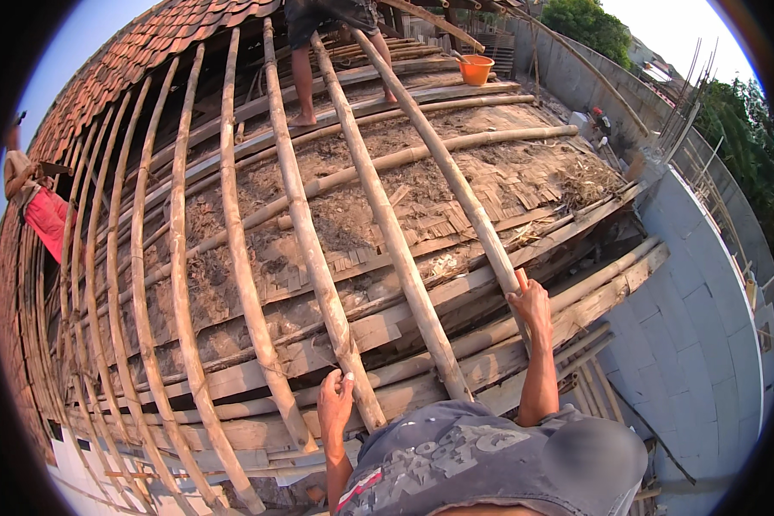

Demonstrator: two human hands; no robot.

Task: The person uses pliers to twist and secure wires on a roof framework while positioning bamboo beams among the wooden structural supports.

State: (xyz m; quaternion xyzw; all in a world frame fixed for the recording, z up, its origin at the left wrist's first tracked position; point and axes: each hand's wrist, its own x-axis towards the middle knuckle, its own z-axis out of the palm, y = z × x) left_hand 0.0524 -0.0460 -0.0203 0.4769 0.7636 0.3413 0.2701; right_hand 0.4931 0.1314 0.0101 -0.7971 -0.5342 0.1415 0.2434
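Long bamboo poles slope down towards me across an open roof frame. My right hand (533, 305) is closed against the right side of the rightmost bamboo pole (456, 176), near its lower part, with one finger pointing up along it. Lower and to the left, my left hand (334, 402) has its fingers curled, thumb and fingertips close to another bamboo pole (314, 258). Whether something small is pinched there is hidden. Beneath both poles runs a squared wooden beam (387, 325), with a thick, rough timber (611, 292) nearer to me.
Woven bamboo matting (439, 211), littered with dirt, lies under the poles. A barefoot person (304, 82) stands at the top near an orange bucket (476, 70); another person (43, 202) is far left. Red tiles (159, 47) cover the upper left. A pale block wall (697, 318) drops away right.
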